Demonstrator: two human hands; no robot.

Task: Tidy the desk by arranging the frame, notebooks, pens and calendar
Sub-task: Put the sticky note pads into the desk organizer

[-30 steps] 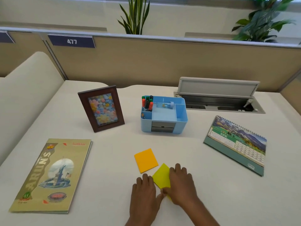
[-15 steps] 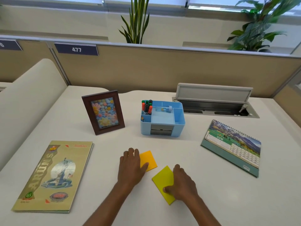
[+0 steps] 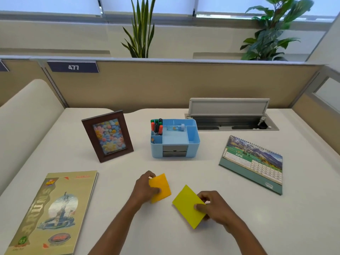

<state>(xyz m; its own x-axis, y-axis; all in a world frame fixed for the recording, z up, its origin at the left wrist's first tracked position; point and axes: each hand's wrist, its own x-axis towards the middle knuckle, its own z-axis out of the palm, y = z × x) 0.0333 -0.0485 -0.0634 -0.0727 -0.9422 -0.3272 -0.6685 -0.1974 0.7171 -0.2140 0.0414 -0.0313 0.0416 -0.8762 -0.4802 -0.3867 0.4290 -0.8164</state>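
My left hand (image 3: pixel 145 188) grips an orange sticky-note pad (image 3: pixel 161 186) by its left edge, lifted off the desk. A yellow sticky-note pad (image 3: pixel 185 203) is pinched at its right side by my right hand (image 3: pixel 213 208). The brown picture frame (image 3: pixel 108 136) stands upright at the back left. In front of it a green notebook (image 3: pixel 53 212) lies flat at the front left. A blue organiser (image 3: pixel 174 138) in the middle holds several pens (image 3: pixel 156 126) in its back-left slot. To the right, the desk calendar (image 3: pixel 253 162) stands showing June.
An open cable hatch (image 3: pixel 230 115) is sunk into the white desk (image 3: pixel 128 162) behind the organiser. A beige partition (image 3: pixel 184 83) closes off the back, and a cream padded divider (image 3: pixel 24 126) runs along the left side.
My left hand moved from the desk onto the orange pad and picked it up. My right hand lifted the yellow pad. The two pads have moved apart.
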